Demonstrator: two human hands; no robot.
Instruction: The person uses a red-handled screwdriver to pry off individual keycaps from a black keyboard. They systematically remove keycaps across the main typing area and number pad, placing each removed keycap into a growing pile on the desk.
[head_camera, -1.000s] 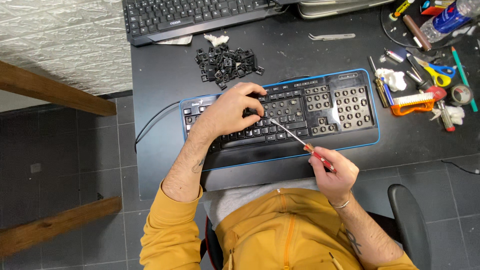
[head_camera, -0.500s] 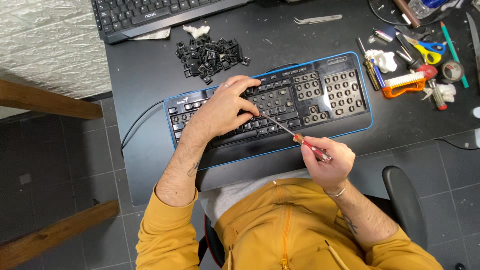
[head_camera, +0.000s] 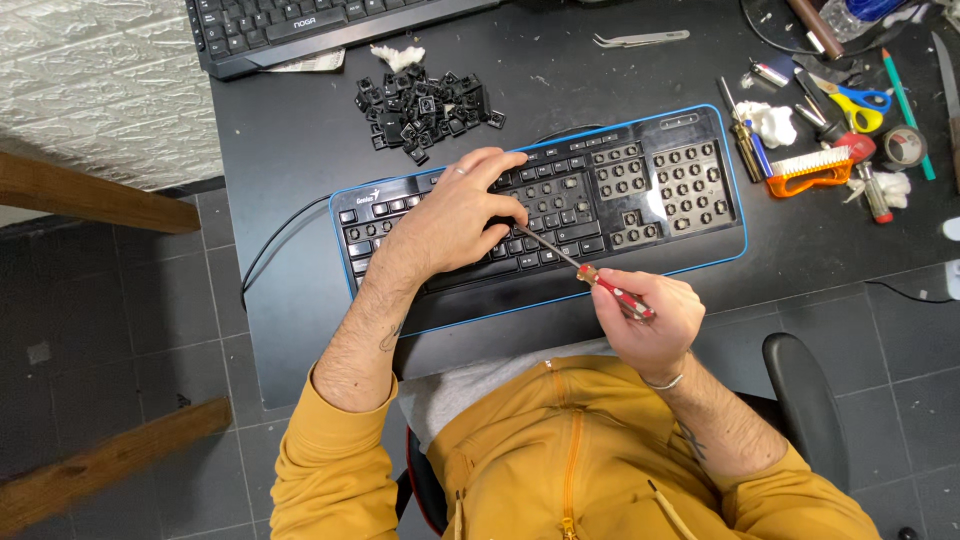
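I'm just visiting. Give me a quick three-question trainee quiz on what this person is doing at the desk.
1. True or false: the right hand holds a screwdriver.
2. Where does the left hand rest? A) on the scissors B) on the blue-edged keyboard C) on the chair
3. What lies loose in a pile behind that keyboard?

Key:
1. True; its red handle is in the fist, its tip at the keys.
2. B
3. Black keycaps.
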